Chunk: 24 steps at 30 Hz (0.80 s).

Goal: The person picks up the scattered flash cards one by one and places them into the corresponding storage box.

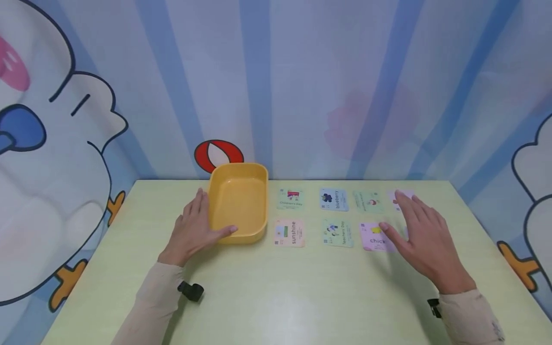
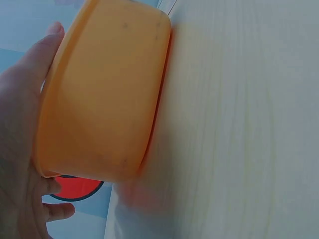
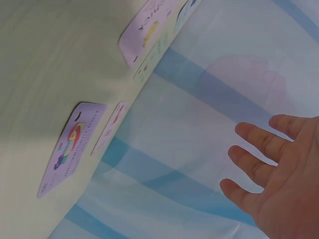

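Note:
In the head view my left hand (image 1: 191,230) lies along the left side of a yellow plastic tray (image 1: 239,203), fingers extended and thumb over its near corner. The left wrist view shows the tray's outer wall (image 2: 104,94) beside that hand; firm contact is hard to judge. My right hand (image 1: 424,239) hovers with spread fingers above the right-hand picture cards, holding nothing. Nearest to it are the purple chick card (image 1: 376,236) and a pink card (image 1: 393,199). A purple vehicle card (image 3: 72,144) appears in the right wrist view, mostly covered by the hand from above.
More cards lie in two rows: Children's Day (image 1: 291,199), blueberry (image 1: 334,199), a green card (image 1: 368,201), sunshine (image 1: 289,233) and Teachers' Day (image 1: 338,233). Behind the pale table (image 1: 276,297) hangs a blue striped cloth (image 1: 293,96) with cartoon figures.

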Tool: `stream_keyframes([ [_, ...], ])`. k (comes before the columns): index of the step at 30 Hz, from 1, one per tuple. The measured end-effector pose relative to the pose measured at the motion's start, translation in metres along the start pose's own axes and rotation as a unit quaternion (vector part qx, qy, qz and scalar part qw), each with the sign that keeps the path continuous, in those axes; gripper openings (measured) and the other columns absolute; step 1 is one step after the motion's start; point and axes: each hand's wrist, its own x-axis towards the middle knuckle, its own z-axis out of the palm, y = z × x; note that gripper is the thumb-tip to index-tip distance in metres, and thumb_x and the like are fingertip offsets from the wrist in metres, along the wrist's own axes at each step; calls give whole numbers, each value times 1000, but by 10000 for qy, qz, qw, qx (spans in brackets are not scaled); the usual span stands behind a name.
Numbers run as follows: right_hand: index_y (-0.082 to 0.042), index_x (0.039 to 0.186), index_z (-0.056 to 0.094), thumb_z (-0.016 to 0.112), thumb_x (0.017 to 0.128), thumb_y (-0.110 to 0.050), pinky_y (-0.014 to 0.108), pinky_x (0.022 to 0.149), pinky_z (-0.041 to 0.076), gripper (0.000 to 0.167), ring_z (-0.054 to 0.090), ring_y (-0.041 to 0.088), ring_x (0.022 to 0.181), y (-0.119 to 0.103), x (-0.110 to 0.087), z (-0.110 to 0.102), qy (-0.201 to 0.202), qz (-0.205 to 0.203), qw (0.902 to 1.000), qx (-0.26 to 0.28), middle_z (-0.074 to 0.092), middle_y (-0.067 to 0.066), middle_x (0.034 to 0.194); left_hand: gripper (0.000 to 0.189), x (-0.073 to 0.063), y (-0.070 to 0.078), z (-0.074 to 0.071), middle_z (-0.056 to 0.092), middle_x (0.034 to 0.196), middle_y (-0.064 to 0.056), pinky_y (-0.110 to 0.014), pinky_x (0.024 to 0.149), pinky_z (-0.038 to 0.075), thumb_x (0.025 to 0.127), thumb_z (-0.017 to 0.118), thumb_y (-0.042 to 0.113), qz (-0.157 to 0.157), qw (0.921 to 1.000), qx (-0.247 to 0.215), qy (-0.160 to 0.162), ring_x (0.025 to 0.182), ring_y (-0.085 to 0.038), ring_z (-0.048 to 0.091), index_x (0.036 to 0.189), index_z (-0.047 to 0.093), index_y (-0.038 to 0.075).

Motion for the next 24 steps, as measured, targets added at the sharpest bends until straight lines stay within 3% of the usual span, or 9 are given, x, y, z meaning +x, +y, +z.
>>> stream_keyframes([
  [24,-13,162,25,56,100,-53,71,102,36,80,43,52,134,24,-5,13,-343,278,9990,-83,43,29,153,134,-1,-2,0,-6,171,-15,-74,114,22,77,56,87,11,9997,-130,-189,153,-46,9,162,-3,3],
])
